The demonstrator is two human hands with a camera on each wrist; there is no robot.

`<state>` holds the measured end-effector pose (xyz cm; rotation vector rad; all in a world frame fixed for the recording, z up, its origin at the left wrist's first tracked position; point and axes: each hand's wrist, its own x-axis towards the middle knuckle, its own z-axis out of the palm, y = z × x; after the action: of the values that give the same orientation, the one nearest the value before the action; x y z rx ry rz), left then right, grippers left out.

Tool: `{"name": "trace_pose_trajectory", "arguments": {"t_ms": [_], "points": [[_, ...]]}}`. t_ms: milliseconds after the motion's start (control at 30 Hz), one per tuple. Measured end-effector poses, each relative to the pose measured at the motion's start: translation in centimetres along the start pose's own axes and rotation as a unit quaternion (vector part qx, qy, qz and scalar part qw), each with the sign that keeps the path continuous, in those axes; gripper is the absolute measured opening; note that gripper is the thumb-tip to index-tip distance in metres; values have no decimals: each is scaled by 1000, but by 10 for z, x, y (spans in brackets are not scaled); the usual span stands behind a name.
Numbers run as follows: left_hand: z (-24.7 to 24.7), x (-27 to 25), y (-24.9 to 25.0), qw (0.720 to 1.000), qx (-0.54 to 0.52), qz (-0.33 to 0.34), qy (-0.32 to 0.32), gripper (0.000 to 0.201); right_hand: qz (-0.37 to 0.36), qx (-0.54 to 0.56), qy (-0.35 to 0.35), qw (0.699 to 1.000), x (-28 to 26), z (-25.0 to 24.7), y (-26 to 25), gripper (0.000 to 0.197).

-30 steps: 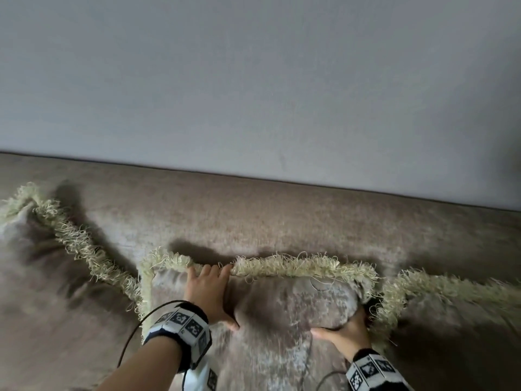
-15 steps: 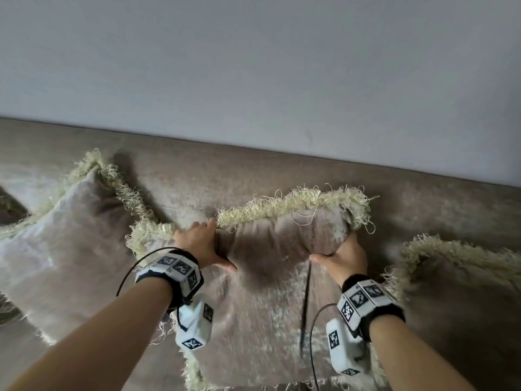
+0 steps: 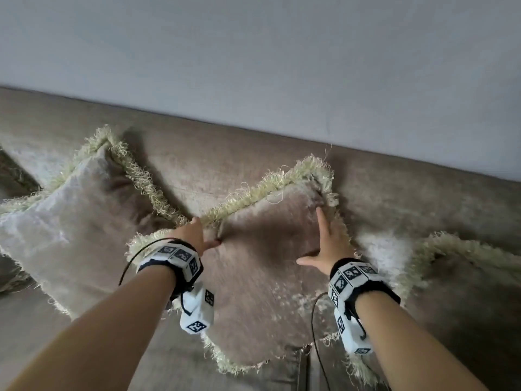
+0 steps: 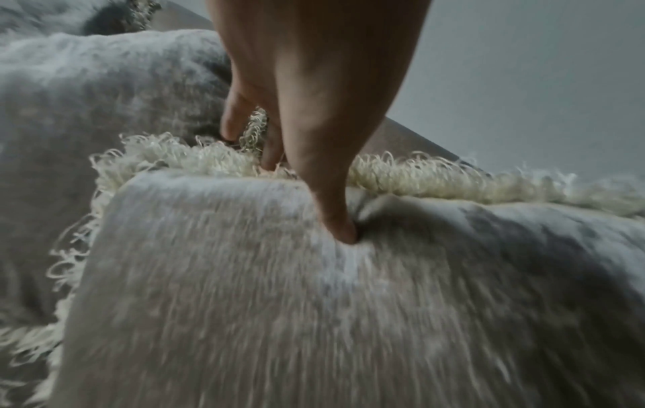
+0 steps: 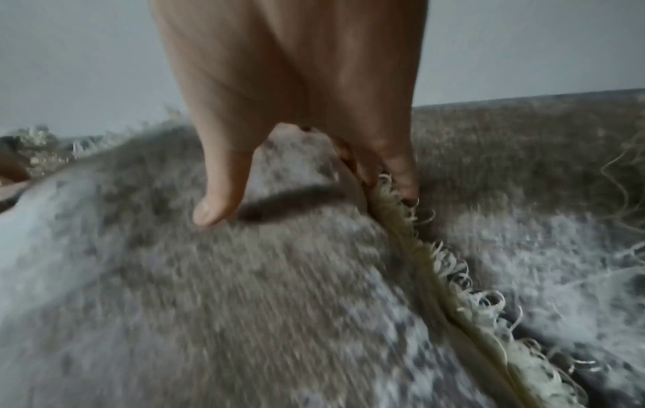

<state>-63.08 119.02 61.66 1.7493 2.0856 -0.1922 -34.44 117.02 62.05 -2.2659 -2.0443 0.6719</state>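
A taupe velvet cushion (image 3: 253,266) with a cream fringe (image 3: 262,190) stands tilted against the sofa back (image 3: 203,170). My left hand (image 3: 194,235) grips its upper left edge. The fingers curl over the fringe and the thumb digs into the front face (image 4: 279,317). My right hand (image 3: 327,246) lies along the cushion's right side with the index finger straight and the thumb spread on the front. In the right wrist view the right hand (image 5: 307,201) straddles the fringe (image 5: 436,262), with the other fingers beside or behind it.
A paler matching cushion (image 3: 70,221) leans at the left, its corner overlapping the middle one. Another fringed cushion (image 3: 465,277) lies at the right. Behind the sofa rises a plain grey wall (image 3: 253,66). The sofa seat (image 3: 174,362) shows below the cushions.
The middle cushion has come up from low on the seat to stand against the sofa back. My right hand has gone from clutching its right corner to straight fingers along the edge.
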Motion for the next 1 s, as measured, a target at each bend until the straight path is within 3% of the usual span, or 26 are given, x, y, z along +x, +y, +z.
{"name": "trace_pose_trajectory", "arguments": {"t_ms": [133, 233, 367, 467, 633, 867, 1000], "points": [[-2, -1, -10, 999, 10, 37, -28, 89, 20, 31, 44, 998, 0, 21, 15, 137], [10, 1, -17, 998, 33, 42, -43, 116, 107, 110, 39, 987, -1, 38, 37, 143], [23, 12, -14, 997, 43, 38, -50, 141, 123, 98, -1, 988, -1, 53, 48, 143], [28, 15, -11, 999, 36, 25, -30, 136, 123, 110, -3, 986, 3, 50, 44, 144], [37, 2, 0, 998, -63, 11, 28, 122, 120, 202, -9, 972, 7, 47, 37, 134], [28, -2, -7, 992, -26, 9, 122, 108, 85, 217, -3, 972, 6, 19, 18, 98], [2, 8, -13, 990, 11, 27, 136, 96, 66, 183, 7, 981, 16, -3, 2, 97]]}}
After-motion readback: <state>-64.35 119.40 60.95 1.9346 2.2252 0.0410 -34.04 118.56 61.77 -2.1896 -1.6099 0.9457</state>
